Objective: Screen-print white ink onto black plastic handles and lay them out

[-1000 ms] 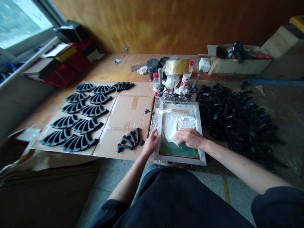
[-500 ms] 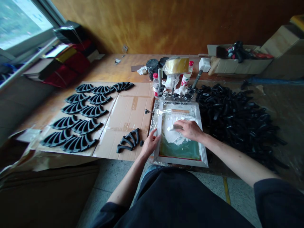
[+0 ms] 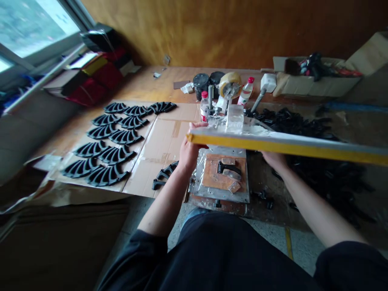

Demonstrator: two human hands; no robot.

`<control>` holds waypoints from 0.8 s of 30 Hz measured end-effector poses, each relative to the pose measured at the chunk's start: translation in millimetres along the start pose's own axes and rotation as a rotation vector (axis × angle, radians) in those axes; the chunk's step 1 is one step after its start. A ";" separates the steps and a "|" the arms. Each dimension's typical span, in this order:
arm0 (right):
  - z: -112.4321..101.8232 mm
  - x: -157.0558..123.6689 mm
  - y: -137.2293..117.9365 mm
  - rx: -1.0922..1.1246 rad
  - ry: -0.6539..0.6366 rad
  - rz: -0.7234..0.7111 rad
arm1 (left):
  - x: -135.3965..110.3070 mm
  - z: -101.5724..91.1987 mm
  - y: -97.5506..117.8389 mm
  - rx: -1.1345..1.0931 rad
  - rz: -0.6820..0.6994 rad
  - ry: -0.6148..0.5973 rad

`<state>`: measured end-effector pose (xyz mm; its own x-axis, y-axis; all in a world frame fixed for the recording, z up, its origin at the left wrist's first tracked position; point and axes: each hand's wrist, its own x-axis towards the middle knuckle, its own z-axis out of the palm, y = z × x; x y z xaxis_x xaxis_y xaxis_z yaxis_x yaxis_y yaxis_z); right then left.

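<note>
The printing screen frame (image 3: pixel 273 145) is tilted up on its far hinge, its yellow-edged front rail crossing the view. My left hand (image 3: pixel 188 150) grips the frame's left front corner. My right hand (image 3: pixel 274 159) is under the raised frame to the right, its fingers hidden by the rail. Below the frame lies a brown base board (image 3: pixel 222 173) with a small black plastic part (image 3: pixel 228 166) resting on it. White ink (image 3: pixel 257 129) sits on top of the screen.
Rows of black fan-shaped parts (image 3: pixel 109 141) lie on cardboard (image 3: pixel 163 141) at left, a few more (image 3: pixel 163 176) near my left arm. A big heap of black parts (image 3: pixel 318 161) fills the right. Bottles, jars and a tape roll (image 3: pixel 230 84) stand behind; boxes (image 3: pixel 312 83) at far right.
My right hand stopped wiping white ink across the screen. The frame has swung up from flat, lifted by my left hand, exposing the board and black part beneath.
</note>
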<state>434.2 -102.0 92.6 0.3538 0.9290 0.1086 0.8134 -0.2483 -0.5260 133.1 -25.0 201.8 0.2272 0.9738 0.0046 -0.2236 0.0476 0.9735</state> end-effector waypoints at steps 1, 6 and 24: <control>17.6 -14.0 -6.7 0.001 -0.068 -0.046 | 6.0 3.9 2.9 0.010 0.021 -0.008; 65.7 -54.9 -53.8 -0.250 -0.337 -0.267 | -13.1 7.2 -16.7 0.014 -0.018 0.055; 186.9 -56.6 -240.0 -0.039 -0.606 -0.639 | -145.8 -201.2 -145.9 0.217 -0.700 0.788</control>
<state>132.6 -43.8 55.0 -0.4714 0.8762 -0.1000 0.7911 0.3700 -0.4872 -58.1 -129.2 13.0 -0.4531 0.6179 -0.6426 -0.0903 0.6853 0.7226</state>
